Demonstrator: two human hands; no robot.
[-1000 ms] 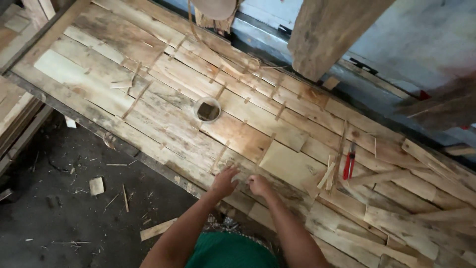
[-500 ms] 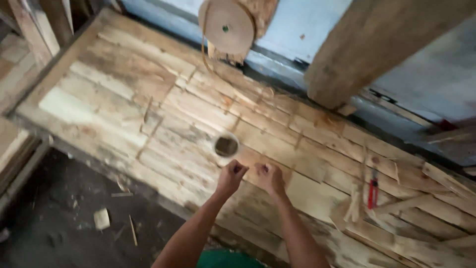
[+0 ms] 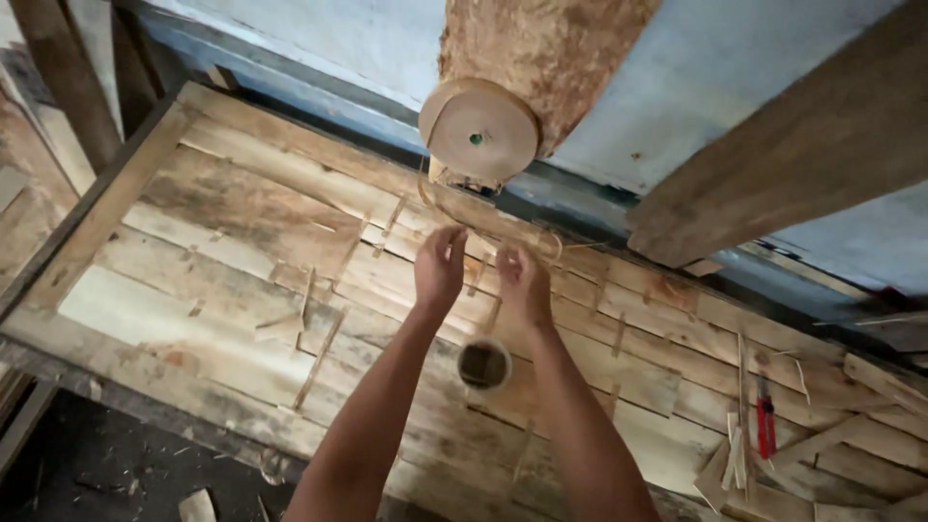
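So over at nine o'clock the worktop is just sitting there as rough pale planks with thin wood slivers scattered across, probably offcuts nobody's bothering to sweep. Moving in, your left hand is reaching up toward twelve o'clock, fingers curled loosely near the thin strip that's looping down off the big roll of veneer band. I can't tell if that grip is actually pinching the strip or only brushing it. The roll's hanging on the bark-covered post, likely so the band can feed down freely. Your right hand is sitting just beside the left, fingers bent over, the grip half closed, and again I can't make out whether it's got hold of anything. Between your forearms at six o'clock there's a small round cup standing upright on the planks. Way off at four o'clock a red utility knife is lying well apart, beside more sticks.
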